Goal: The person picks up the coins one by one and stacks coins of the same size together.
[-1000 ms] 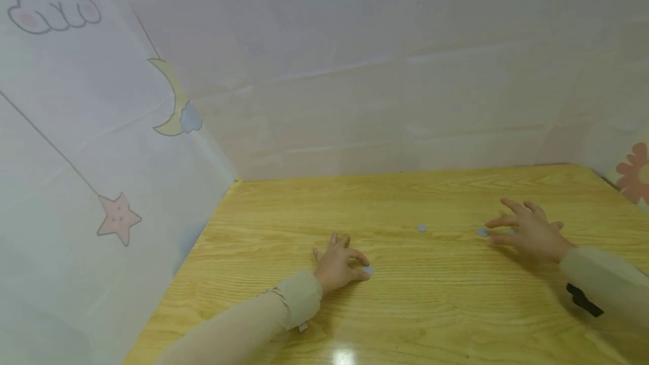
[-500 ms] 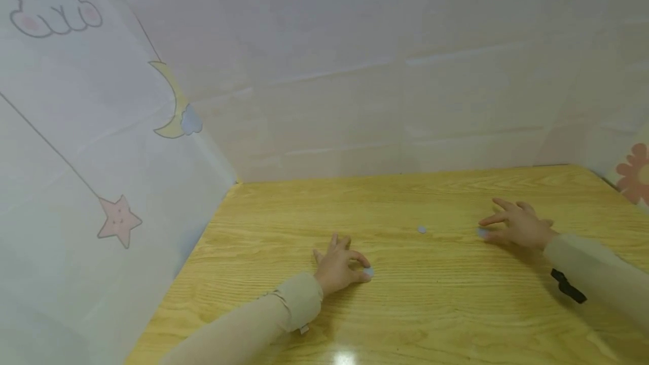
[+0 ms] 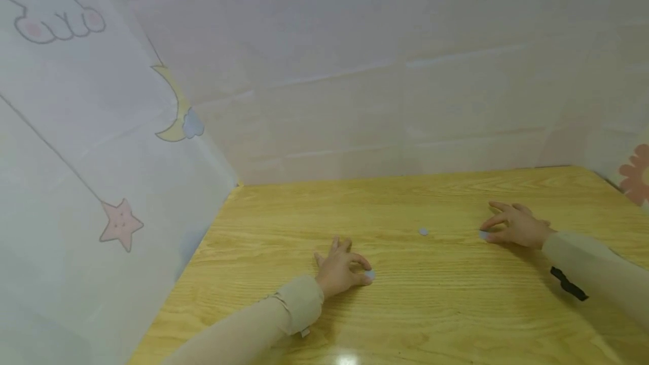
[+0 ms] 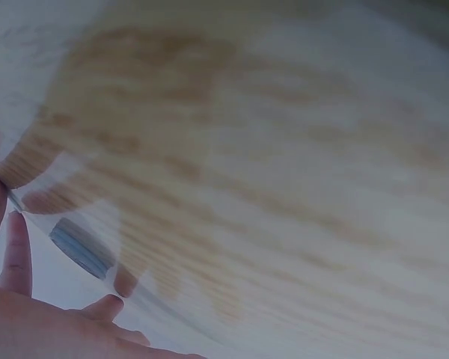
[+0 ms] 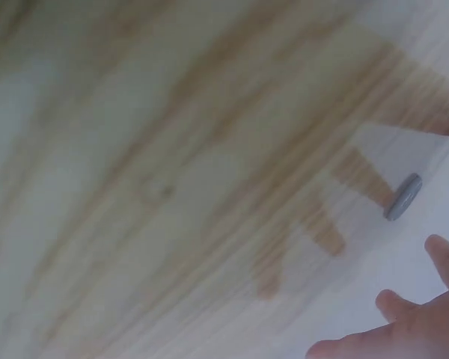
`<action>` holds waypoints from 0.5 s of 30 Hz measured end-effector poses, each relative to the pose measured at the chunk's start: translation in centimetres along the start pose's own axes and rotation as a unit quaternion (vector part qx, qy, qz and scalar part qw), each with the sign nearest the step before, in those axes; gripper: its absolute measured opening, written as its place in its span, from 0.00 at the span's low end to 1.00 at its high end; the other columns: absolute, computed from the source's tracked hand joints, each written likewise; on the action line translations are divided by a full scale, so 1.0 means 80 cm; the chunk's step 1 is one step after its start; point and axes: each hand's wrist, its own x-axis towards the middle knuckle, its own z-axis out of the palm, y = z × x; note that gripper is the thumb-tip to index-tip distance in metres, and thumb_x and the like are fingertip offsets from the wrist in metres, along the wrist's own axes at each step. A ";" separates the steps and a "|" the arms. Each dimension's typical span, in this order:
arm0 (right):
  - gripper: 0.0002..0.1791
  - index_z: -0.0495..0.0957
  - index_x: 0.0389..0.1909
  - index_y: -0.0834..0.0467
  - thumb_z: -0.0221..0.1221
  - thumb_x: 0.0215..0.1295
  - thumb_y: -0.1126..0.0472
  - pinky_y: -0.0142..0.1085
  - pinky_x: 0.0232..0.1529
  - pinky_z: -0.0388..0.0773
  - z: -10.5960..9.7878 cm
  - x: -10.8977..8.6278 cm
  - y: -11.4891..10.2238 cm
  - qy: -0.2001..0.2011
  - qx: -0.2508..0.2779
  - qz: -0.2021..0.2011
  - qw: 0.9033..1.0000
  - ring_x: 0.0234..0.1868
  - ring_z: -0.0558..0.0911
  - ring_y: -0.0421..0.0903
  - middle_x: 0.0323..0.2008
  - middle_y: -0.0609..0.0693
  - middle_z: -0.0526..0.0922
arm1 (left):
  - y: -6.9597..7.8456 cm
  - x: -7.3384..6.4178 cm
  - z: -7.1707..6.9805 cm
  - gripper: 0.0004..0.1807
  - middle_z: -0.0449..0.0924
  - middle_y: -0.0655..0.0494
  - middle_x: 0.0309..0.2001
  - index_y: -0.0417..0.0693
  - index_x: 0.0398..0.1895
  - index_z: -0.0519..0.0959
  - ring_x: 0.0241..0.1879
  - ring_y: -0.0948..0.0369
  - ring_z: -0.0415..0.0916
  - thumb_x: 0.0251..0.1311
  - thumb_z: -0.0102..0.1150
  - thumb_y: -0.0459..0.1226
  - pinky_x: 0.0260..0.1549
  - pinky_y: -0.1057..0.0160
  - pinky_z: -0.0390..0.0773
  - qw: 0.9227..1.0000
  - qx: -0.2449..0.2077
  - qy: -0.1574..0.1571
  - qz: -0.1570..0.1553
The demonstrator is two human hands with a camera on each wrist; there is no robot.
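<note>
My left hand (image 3: 336, 272) pinches a small pale blue-grey disc (image 3: 369, 275) at the table surface between thumb and index finger, the other fingers spread. Farther right, my right hand (image 3: 521, 228) has thumb and index finger at the edges of a similar disc (image 3: 484, 235). Between the hands a third disc (image 3: 423, 231) lies flat. A ridged blue-grey round piece (image 4: 81, 248) shows beside the left fingers in the left wrist view. In the right wrist view, a grey disc (image 5: 404, 197) lies near the spread right fingers.
The discs are on a glossy wood-grain table (image 3: 405, 308) that reflects the hands. Pale cloth walls with a printed star (image 3: 121, 225) and moon (image 3: 176, 107) enclose its back and sides. A black strap (image 3: 569, 284) hangs under the right sleeve.
My right hand has moved a little left, its thumb and index finger coming onto the disc there. The left hand keeps its pinch in the same place.
</note>
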 end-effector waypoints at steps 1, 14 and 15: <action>0.19 0.84 0.42 0.63 0.69 0.56 0.53 0.85 0.31 0.28 0.000 0.001 0.000 0.001 -0.001 -0.001 1.000 0.58 0.40 0.91 0.65 0.81 0.50 | -0.001 0.000 0.001 0.11 0.57 0.35 0.71 0.56 0.37 0.85 0.72 0.35 0.39 0.50 0.71 0.46 0.52 0.18 0.32 1.000 -0.002 0.000 0.000; 0.09 0.81 0.32 0.57 0.67 0.60 0.56 0.86 0.35 0.35 0.005 0.004 0.003 0.000 0.008 -0.014 1.000 0.61 0.42 0.88 0.62 0.85 0.52 | -0.006 0.003 0.006 0.11 0.58 0.37 0.71 0.58 0.35 0.85 0.72 0.36 0.40 0.49 0.72 0.46 0.52 0.18 0.33 1.000 -0.001 0.009 0.001; 0.09 0.80 0.32 0.58 0.67 0.60 0.56 0.86 0.35 0.36 0.006 0.005 0.004 0.000 0.007 -0.014 1.000 0.60 0.42 0.88 0.62 0.85 0.52 | -0.006 0.003 0.007 0.11 0.58 0.37 0.71 0.58 0.36 0.85 0.72 0.36 0.40 0.49 0.72 0.47 0.52 0.18 0.33 1.000 -0.001 0.010 0.001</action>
